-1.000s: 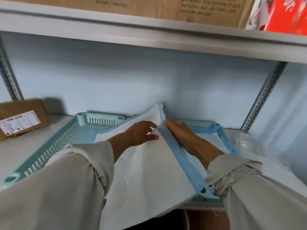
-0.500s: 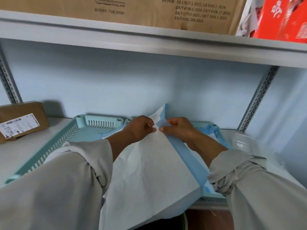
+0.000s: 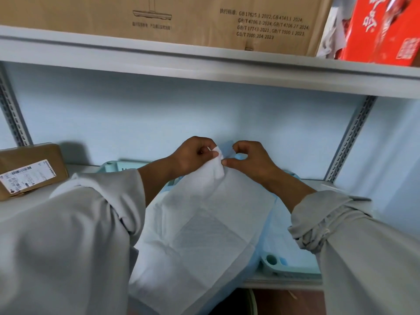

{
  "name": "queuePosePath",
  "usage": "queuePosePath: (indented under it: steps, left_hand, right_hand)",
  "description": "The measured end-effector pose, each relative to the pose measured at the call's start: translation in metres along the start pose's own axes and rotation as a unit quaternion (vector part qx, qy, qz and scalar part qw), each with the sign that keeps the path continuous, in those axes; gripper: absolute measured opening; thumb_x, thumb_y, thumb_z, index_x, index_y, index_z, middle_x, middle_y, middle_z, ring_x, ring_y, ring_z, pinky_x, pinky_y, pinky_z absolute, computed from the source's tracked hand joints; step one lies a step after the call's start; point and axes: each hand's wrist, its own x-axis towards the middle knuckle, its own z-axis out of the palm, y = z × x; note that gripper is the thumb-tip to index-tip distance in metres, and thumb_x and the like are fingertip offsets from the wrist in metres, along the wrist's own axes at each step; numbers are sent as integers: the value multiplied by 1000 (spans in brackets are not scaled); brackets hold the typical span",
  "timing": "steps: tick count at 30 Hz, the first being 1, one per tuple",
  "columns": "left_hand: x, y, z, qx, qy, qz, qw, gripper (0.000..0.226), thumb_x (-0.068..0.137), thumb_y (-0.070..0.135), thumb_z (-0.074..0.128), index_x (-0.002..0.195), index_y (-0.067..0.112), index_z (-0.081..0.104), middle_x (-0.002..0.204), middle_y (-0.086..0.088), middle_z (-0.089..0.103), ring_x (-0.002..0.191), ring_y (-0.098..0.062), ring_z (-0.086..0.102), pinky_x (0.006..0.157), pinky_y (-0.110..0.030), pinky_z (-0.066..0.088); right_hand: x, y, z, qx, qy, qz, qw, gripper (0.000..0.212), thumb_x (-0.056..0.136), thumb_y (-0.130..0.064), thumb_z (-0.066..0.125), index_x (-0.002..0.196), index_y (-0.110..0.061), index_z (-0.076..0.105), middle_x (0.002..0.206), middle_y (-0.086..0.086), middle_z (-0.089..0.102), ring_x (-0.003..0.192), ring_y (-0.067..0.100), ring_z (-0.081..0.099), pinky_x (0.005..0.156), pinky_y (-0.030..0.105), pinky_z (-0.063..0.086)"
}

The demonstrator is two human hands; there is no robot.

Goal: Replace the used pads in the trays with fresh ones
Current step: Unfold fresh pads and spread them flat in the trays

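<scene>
Now unfolding fresh pad (image 3: pixel 204 223) over tray (image 3: pixel 293 266) | left hand (image 3: pixel 193 155), right hand (image 3: pixel 247 159) close together, both pinching its top corner | next, likely: peel layers apart, spread flat.

Above me at twelve o'clock: cardboard carton (image 3: pixel 159 21); at two, red box (image 3: pixel 384 30); at nine, labelled brown parcel (image 3: pixel 29 170).

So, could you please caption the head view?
Both hands pinch a pad's corner above the tray.

Storeroom — metal shelving (image 3: pixel 204 62); cardboard cartons (image 3: pixel 172 21); labelled parcel (image 3: pixel 29 171)
</scene>
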Motion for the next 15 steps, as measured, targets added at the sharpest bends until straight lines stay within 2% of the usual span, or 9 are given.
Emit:
queuePosePath:
  steps: [2,4,7,9,10,12,13,14,15]
  left_hand:
    - [-3,2,-3,-45,24,-22,998,12,92,19,60,91,8,66,65,1,53,55,-4,46,52,-12,37]
    - [-8,-1,-5,-70,14,-59,996,14,88,27,66,92,14,64,65,4,53,51,1,46,46,-6,36]
    - [-20,-13,-5,-24,-91,-106,990,17,84,29,70,94,18,63,81,4,62,69,-5,56,56,-6,43]
    - [-29,-19,-6,-9,-157,-137,978,12,88,20,66,97,12,65,89,2,65,81,-11,60,66,-13,48]
    - [-32,-20,-6,11,-176,-145,974,6,91,15,61,91,10,64,84,3,62,80,-12,58,63,-12,46]
    - [-32,-20,-6,68,-182,-140,971,16,94,9,53,79,9,57,73,8,51,74,-10,50,55,-8,39]
    - [-29,-20,-6,75,-176,-133,972,15,95,7,51,82,8,58,73,8,50,75,-10,49,54,-8,37]
    - [-26,-17,-8,74,-169,-125,975,13,95,6,49,87,6,60,77,5,52,76,-10,50,56,-9,38]
    - [-22,-14,-9,73,-162,-113,978,13,95,4,48,90,4,61,81,2,53,74,-9,50,58,-10,38]
  right_hand:
    - [6,3,1,5,61,8,998,22,77,-6,76,69,-18,59,72,-8,58,70,8,54,71,19,46]
    - [11,4,2,5,122,29,992,30,79,-5,73,62,-22,55,69,-9,56,69,10,53,70,25,45]
    - [16,6,-1,31,185,68,980,33,81,-4,68,60,-25,53,67,-11,55,70,13,53,70,25,43]
    - [17,7,-1,26,208,82,974,20,82,-5,66,71,-20,59,77,-5,61,82,20,59,75,26,44]
    - [15,6,-2,-16,222,89,971,13,83,-5,64,85,-18,62,90,-1,64,93,23,60,80,27,45]
    - [10,3,-2,-202,230,30,952,49,78,-5,61,123,-21,55,126,5,56,121,25,50,102,34,39]
    - [8,1,-2,-295,201,-44,933,67,74,-7,61,137,-25,44,141,5,46,134,24,39,115,41,27]
    - [5,-5,1,-378,142,-117,908,78,72,-12,61,144,-27,34,150,3,35,142,22,27,119,45,9]
    - [2,-13,6,-439,68,-173,879,80,75,-17,60,148,-28,28,154,2,31,145,19,21,118,46,-5]
